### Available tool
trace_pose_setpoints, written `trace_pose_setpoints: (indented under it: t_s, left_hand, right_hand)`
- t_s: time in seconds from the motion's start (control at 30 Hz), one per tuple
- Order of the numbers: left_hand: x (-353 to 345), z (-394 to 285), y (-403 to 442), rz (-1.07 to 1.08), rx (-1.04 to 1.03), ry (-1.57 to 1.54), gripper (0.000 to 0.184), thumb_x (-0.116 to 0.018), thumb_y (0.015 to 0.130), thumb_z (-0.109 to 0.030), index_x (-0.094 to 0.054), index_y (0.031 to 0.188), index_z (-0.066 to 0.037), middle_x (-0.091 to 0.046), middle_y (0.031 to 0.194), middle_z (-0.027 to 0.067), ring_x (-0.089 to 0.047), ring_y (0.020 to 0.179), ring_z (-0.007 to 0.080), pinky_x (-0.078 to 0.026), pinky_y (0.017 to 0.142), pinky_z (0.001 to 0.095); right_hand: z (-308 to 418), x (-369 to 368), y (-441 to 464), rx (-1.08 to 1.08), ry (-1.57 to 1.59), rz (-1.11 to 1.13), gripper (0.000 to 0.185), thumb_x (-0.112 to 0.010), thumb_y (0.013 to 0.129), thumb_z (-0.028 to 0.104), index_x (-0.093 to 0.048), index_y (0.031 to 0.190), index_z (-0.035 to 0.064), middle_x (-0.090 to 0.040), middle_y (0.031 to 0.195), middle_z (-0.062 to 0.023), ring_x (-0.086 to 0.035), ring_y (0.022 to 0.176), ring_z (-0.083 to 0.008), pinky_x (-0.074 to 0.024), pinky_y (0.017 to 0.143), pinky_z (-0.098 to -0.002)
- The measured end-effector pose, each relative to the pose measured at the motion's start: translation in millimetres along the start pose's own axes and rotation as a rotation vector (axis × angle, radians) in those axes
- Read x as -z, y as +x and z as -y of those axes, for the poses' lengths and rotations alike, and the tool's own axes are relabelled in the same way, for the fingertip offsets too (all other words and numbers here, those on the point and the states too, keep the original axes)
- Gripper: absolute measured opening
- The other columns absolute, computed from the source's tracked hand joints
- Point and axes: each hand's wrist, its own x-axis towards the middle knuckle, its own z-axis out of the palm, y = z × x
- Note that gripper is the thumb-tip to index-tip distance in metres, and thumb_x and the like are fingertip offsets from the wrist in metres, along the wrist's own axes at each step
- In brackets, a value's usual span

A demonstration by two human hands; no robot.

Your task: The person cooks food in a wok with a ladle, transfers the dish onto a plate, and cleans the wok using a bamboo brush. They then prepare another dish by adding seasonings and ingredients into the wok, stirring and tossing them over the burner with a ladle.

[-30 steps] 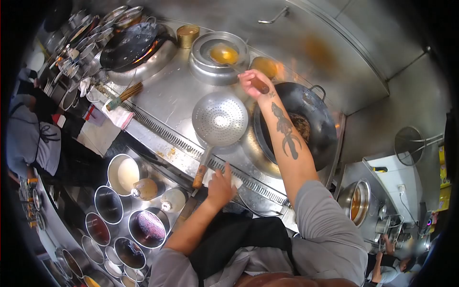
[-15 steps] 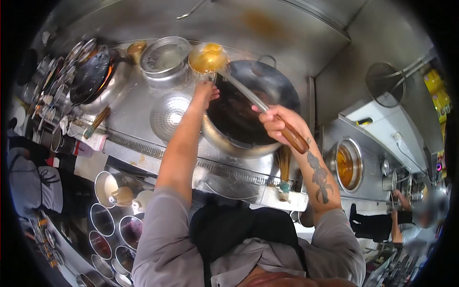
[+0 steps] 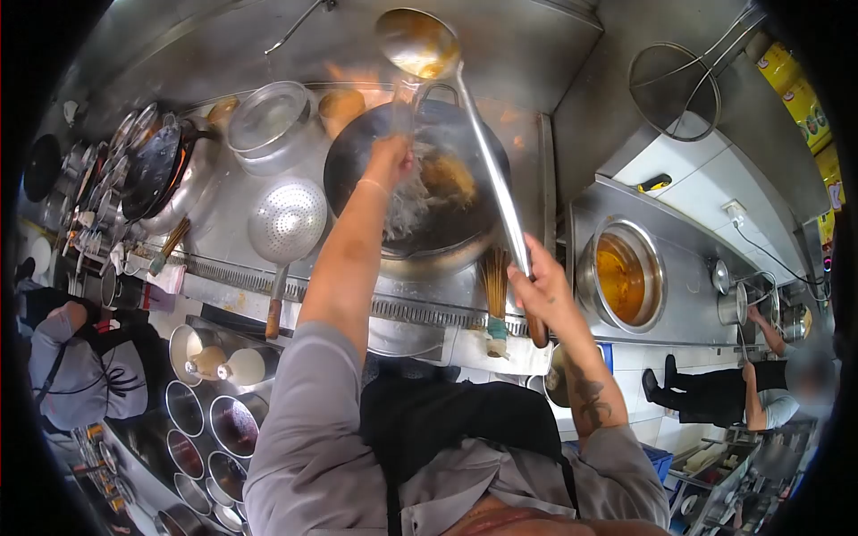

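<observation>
My right hand (image 3: 543,290) is closed around the handle of a long metal ladle (image 3: 487,147) with a wooden end. The ladle's bowl is raised over the far rim of the wok (image 3: 353,161), with yellow-orange residue inside it. My left hand (image 3: 391,163) is a fist above the wok's left half. A blurred, see-through shape (image 3: 405,103) rises from it toward the ladle; I cannot tell what it is. Inside the wok, a golden-brown mass (image 3: 449,181) lies beside pale, blurred steam or froth.
Left of the wok are a perforated skimmer (image 3: 288,219) and a metal pot (image 3: 268,129). A bamboo brush (image 3: 494,295) stands at the front edge. To the right, a metal basin (image 3: 590,277) holds orange liquid. Other people (image 3: 89,357) stand at both sides.
The ladle, earlier holding yellow contents low at the wok's left rim, is now lifted and mostly emptied. Golden-brown stuff and pale steam or froth now show in the wok. The camera view has shifted.
</observation>
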Motion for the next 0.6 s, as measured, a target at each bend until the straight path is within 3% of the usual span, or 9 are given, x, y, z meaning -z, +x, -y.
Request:
trace_pose_setpoints:
  t_s: [0.03,0.07,0.17,0.3,0.37,0.4,0.47,0.5,0.6]
  left_hand:
    - [0.0,1.4,3.2,0.021,-0.023,-0.023,0.007,-0.054,0.083,-0.002,-0.056,0.077,-0.003,-0.052,0.062,0.0058,-0.051,0.051,0.0167,-0.04,0.043,0.0306]
    - [0.8,2.8,5.1,0.043,-0.046,-0.044,0.007,-0.054,0.083,-0.003,-0.056,0.076,-0.003,-0.052,0.062,0.0055,-0.05,0.051,0.0165,-0.039,0.043,0.0304]
    - [3.4,7.2,3.0,-0.017,-0.037,0.05,0.006,-0.054,0.083,-0.004,-0.057,0.079,-0.003,-0.053,0.062,0.0048,-0.05,0.049,0.0152,-0.038,0.041,0.0295]
    - [17.2,24.0,-8.6,0.02,-0.111,0.323,0.013,-0.053,0.085,-0.008,-0.059,0.075,-0.003,-0.056,0.061,0.0052,-0.053,0.05,0.0135,-0.037,0.04,0.0291]
    - [31.6,39.4,-12.6,0.072,-0.156,0.544,0.019,-0.052,0.086,-0.011,-0.061,0.072,-0.003,-0.057,0.061,0.0058,-0.055,0.052,0.0122,-0.038,0.039,0.0295]
    - [39.6,54.3,-12.1,0.048,-0.21,0.643,0.021,-0.053,0.084,-0.014,-0.062,0.069,-0.002,-0.062,0.061,0.0126,-0.061,0.055,0.0226,-0.047,0.047,0.037]
    - [53.5,84.5,-24.5,0.007,-0.822,1.055,0.017,-0.056,0.08,-0.015,-0.065,0.073,-0.002,-0.065,0.07,0.0194,-0.065,0.067,0.0354,-0.052,0.062,0.0452]
    - [53.5,82.6,-48.6,0.081,-0.687,1.079,0.015,-0.058,0.077,-0.015,-0.066,0.076,-0.002,-0.064,0.078,0.0218,-0.062,0.077,0.0414,-0.05,0.073,0.0489]
    - [57.4,80.3,-119.9,0.167,-0.738,1.16,0.015,-0.058,0.08,-0.017,-0.063,0.077,-0.004,-0.065,0.077,0.0175,-0.063,0.078,0.038,-0.051,0.073,0.0465]
  right_hand:
    - [-20.3,-0.3,-3.5,0.007,-0.019,-0.045,0.051,-0.054,0.091,0.003,-0.038,0.14,0.0012,-0.053,0.082,-0.0003,-0.05,0.06,-0.0029,-0.0409,0.052,-0.0192]
    - [-59.0,2.0,-1.8,0.206,-0.189,-0.127,0.051,-0.055,0.092,0.005,-0.037,0.139,-0.0018,-0.058,0.095,-0.0053,-0.054,0.081,-0.0056,-0.0457,0.068,-0.0215]
    - [-69.4,-4.4,-20.1,0.004,-0.269,-0.121,0.051,-0.056,0.091,0.005,-0.037,0.138,-0.0049,-0.059,0.109,-0.0112,-0.054,0.095,-0.0093,-0.0461,0.08,-0.0247]
    - [-189.0,-9.9,-24.2,0.065,-0.359,-0.212,0.052,-0.06,0.088,0.011,-0.042,0.136,0.0059,-0.065,0.092,-0.0231,-0.067,0.08,-0.0289,-0.0519,0.07,-0.0366]
    - [-185.2,-13.1,-28.3,0.036,-0.472,-0.209,0.052,-0.059,0.087,0.01,-0.042,0.135,0.0017,-0.064,0.092,-0.0266,-0.067,0.081,-0.0306,-0.0517,0.071,-0.0382]
    - [-188.6,-13.2,-28.4,0.021,-0.488,-0.197,0.052,-0.059,0.086,0.009,-0.042,0.135,0.0004,-0.064,0.093,-0.0267,-0.067,0.082,-0.0309,-0.0517,0.072,-0.0382]
    - [-181.0,-14.6,-23.0,-0.019,-0.478,-0.176,0.052,-0.059,0.086,0.008,-0.042,0.134,-0.0018,-0.064,0.093,-0.0269,-0.067,0.083,-0.0313,-0.0516,0.073,-0.0382]
    - [-164.8,-15.1,-21.7,-0.047,-0.451,-0.165,0.052,-0.058,0.085,0.008,-0.043,0.134,-0.0027,-0.064,0.093,-0.0269,-0.067,0.083,-0.0314,-0.0515,0.073,-0.0383]
    - [-100.1,-15.3,0.0,-0.136,-0.472,-0.137,0.052,-0.056,0.085,0.007,-0.042,0.134,-0.0043,-0.064,0.09,-0.026,-0.066,0.077,-0.0305,-0.0519,0.069,-0.0381]
